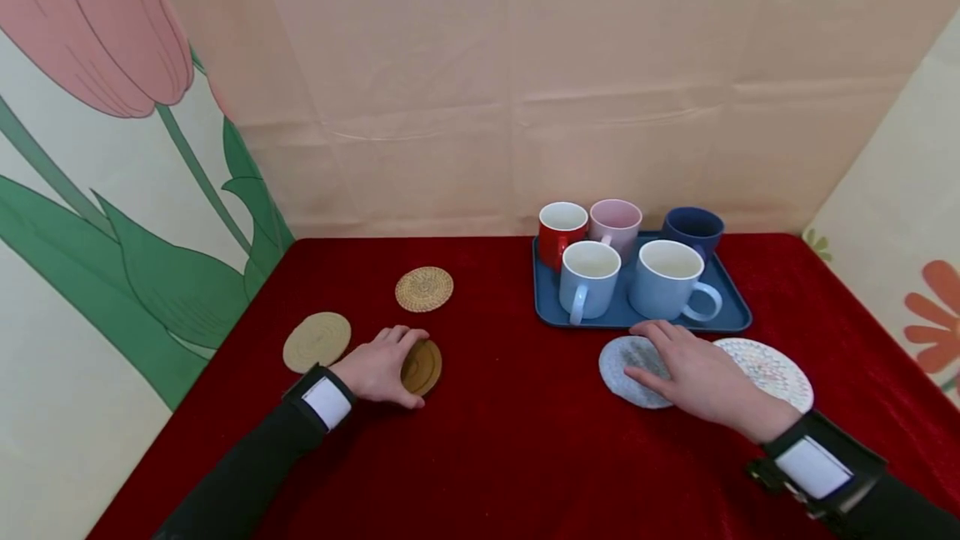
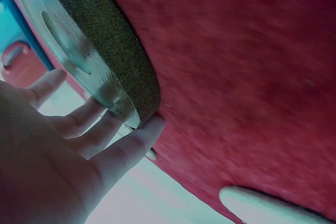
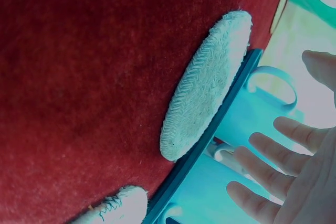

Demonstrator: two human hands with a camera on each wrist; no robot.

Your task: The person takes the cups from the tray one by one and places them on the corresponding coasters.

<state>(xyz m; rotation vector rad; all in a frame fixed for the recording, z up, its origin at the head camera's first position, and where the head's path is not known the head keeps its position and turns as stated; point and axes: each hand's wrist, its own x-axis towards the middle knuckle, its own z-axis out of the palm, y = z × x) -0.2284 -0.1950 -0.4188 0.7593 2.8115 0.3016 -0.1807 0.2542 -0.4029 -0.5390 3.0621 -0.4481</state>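
Note:
My left hand [image 1: 384, 363] spans a round brown coaster [image 1: 426, 367] with a ringed, wood-like top, fingers at its far edge and thumb at its near edge. In the left wrist view the coaster [image 2: 121, 45] shows a thick dark side, and fingertips [image 2: 152, 124] meet its rim; the thumb is out of view there. Over a round grey-blue fabric coaster [image 1: 618, 369] hovers my right hand [image 1: 693, 373], its fingers spread. The right wrist view has those fingers [image 3: 273, 171] apart from the coaster [image 3: 207, 87].
A blue tray [image 1: 551, 311] at the back right carries several mugs: red [image 1: 558, 244], pink [image 1: 621, 236], navy [image 1: 690, 227] and two light blue. A white woven mat [image 1: 780, 373] lies partly behind my right hand. Cream [image 1: 318, 336] and straw [image 1: 424, 288] coasters lie left.

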